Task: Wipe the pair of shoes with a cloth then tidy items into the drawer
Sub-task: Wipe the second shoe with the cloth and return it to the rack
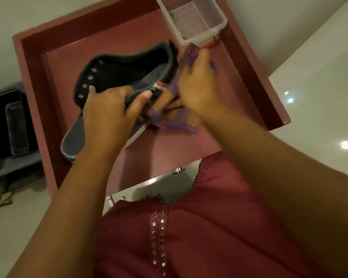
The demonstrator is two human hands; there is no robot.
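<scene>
Head view: two hands, one shoe, one cloth, one clear plastic bin, one drawer. Nearest, left hand (111,109) grips the shoe (117,81) at its laced upper, fingers curled over the edge, thumb on the side. Right hand (199,83) clutches the cloth (177,119) (purple and orange, blurred) against the shoe's heel. Shoe: black high-top, metal eyelets, grey toe, pale sole edge, tilted over the open maroon drawer (257,81). Farther back, the bin (191,21) sits in the drawer's far corner.
</scene>
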